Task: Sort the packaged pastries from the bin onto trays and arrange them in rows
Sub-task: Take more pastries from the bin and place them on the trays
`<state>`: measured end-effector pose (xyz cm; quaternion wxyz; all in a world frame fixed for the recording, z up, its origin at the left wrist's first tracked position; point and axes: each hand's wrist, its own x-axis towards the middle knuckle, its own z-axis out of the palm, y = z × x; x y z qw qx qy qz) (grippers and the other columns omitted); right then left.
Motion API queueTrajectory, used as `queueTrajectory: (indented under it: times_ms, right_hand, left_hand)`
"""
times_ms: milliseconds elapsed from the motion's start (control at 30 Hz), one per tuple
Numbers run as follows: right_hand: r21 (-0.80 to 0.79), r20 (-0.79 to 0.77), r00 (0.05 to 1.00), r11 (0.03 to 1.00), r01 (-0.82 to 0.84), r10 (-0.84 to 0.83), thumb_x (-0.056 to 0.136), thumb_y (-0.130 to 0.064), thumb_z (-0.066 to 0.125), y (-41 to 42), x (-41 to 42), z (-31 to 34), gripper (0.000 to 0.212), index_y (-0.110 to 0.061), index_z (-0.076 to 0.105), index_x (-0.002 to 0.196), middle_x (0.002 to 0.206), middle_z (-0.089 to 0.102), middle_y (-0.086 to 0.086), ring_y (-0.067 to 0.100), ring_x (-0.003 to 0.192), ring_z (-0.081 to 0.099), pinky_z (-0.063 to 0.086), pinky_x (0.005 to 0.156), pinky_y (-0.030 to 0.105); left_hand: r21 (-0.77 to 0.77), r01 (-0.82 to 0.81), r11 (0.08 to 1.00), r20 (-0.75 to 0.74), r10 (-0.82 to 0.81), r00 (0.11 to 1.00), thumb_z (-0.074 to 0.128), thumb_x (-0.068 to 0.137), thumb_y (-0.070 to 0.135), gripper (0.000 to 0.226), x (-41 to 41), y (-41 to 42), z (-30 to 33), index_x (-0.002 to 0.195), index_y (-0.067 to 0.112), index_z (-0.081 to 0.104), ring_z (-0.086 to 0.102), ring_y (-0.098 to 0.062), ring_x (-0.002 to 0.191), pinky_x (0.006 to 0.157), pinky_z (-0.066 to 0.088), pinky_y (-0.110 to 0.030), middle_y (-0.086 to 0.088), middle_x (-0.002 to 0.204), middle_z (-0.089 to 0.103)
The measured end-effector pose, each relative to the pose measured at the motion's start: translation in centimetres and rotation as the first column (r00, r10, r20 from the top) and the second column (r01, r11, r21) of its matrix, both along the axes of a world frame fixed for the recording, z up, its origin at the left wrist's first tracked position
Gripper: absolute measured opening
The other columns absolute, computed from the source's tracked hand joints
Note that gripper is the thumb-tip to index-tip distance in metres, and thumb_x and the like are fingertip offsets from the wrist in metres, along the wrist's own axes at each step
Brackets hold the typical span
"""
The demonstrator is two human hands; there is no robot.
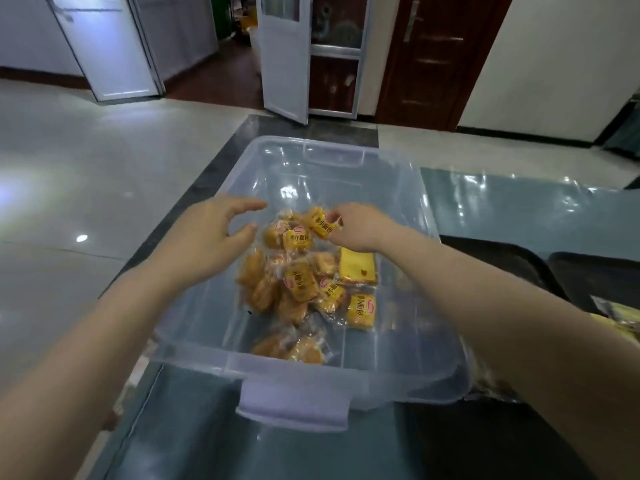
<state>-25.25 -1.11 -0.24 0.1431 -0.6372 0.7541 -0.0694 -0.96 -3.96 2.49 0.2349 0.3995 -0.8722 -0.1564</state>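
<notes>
A clear plastic bin (346, 372) stands on the table in front of me. A heap of several packaged pastries (298, 285) in yellow and clear wrappers lies on its floor. My right hand (360, 226) is inside the bin at the far side of the heap and pinches one yellow packaged pastry (320, 225) by its edge. My left hand (211, 233) hovers over the heap's left side with fingers spread and curled, holding nothing. A dark tray (519, 261) lies to the right of the bin, with a yellow packet (620, 315) on it at the frame edge.
The bin rests on a blue-grey table top (512, 202) with a dark border. Beyond it are a glossy tiled floor (69, 168), a white door (280, 53) standing ajar and a dark wooden door (436, 57).
</notes>
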Motion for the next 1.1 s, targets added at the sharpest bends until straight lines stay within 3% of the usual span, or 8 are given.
queueTrajectory:
  times_ms: [167,367,500,567,633,767,967,1100]
  right_hand:
    - [0.162,-0.163,0.985,0.984,0.077,-0.05,0.092,-0.026,0.056,-4.1,-0.6,-3.1,0.036,-0.01,0.055,0.124,0.12,0.061,0.011,0.031,0.105,0.057,0.047,0.08,0.033]
    - [0.273,-0.218,0.97,0.948,0.165,-0.106,0.09,-0.006,0.053,-5.4,-2.5,-7.9,0.041,-0.006,0.05,0.131,0.127,0.059,0.015,0.032,0.11,0.058,0.047,0.079,0.032]
    - [0.303,-0.242,0.963,0.934,0.188,-0.115,0.077,-0.025,0.076,-4.8,-3.5,-10.8,0.093,-0.012,0.019,0.149,0.149,0.035,0.013,0.035,0.135,0.035,0.038,0.106,0.045]
    - [0.351,-0.279,0.956,0.916,0.192,-0.094,0.07,-0.038,0.081,-4.4,-3.6,-11.4,0.109,-0.011,0.012,0.15,0.151,0.03,0.013,0.037,0.137,0.03,0.032,0.11,0.048]
    - [0.397,-0.358,0.932,0.894,0.205,-0.055,0.066,-0.047,0.082,-4.3,-3.7,-11.5,0.108,-0.007,0.022,0.146,0.146,0.034,0.013,0.035,0.134,0.033,0.031,0.109,0.049]
    - [0.45,-0.442,0.897,0.87,0.2,0.023,0.062,-0.059,0.081,-3.9,-3.3,-10.9,0.101,-0.009,0.038,0.139,0.138,0.035,0.013,0.034,0.131,0.03,0.028,0.109,0.051]
    - [0.504,-0.241,0.967,0.841,0.196,-0.081,0.072,-0.022,0.082,-2.0,-3.3,-10.2,0.083,-0.01,0.033,0.139,0.133,0.051,0.013,0.035,0.117,0.053,0.05,0.092,0.047]
    - [0.478,-0.222,0.972,0.859,0.183,-0.083,0.073,-0.03,0.083,-0.7,-2.6,-10.7,0.089,-0.014,0.03,0.142,0.132,0.054,0.013,0.035,0.116,0.055,0.05,0.09,0.045]
  left_hand:
    - [0.041,0.093,0.995,-0.028,-0.092,0.995,0.054,0.091,0.026,0.043,-3.0,-4.8,0.6,0.133,0.029,0.049,0.047,-0.009,0.123,0.093,0.032,-0.022,0.01,0.134,0.053]
    - [0.201,0.182,0.963,0.022,-0.19,0.981,0.056,0.09,0.026,0.055,-7.9,-8.9,-1.4,0.141,0.025,0.037,0.046,-0.018,0.125,0.094,0.036,-0.027,0.002,0.141,0.046]
    - [0.326,0.13,0.936,0.155,-0.189,0.97,0.057,0.091,0.026,0.063,-10.3,-10.7,-4.8,0.146,0.019,0.028,0.043,-0.026,0.128,0.096,0.036,-0.032,-0.006,0.148,0.038]
    - [0.39,0.076,0.918,0.207,-0.167,0.964,0.058,0.089,0.022,0.062,-10.8,-11.1,-6.7,0.144,0.016,0.031,0.046,-0.028,0.125,0.092,0.038,-0.031,-0.01,0.144,0.042]
    - [0.416,0.078,0.906,0.247,-0.195,0.949,0.059,0.086,0.018,0.058,-10.9,-10.9,-8.1,0.139,0.016,0.038,0.05,-0.028,0.119,0.088,0.041,-0.029,-0.011,0.138,0.049]
    - [0.416,0.149,0.897,0.32,-0.298,0.899,0.06,0.084,0.022,0.069,-11.1,-10.2,-8.8,0.146,0.021,0.028,0.043,-0.027,0.128,0.103,0.039,-0.039,-0.007,0.145,0.043]
    - [0.413,0.185,0.892,0.222,-0.295,0.929,0.061,0.087,0.023,0.052,-10.6,-9.5,-7.0,0.136,0.019,0.045,0.05,-0.024,0.12,0.087,0.035,-0.024,-0.006,0.136,0.052]
    - [0.407,0.172,0.897,0.257,-0.293,0.921,0.062,0.088,0.028,0.056,-9.5,-9.0,-6.6,0.14,0.02,0.042,0.047,-0.022,0.124,0.097,0.039,-0.03,-0.003,0.141,0.047]
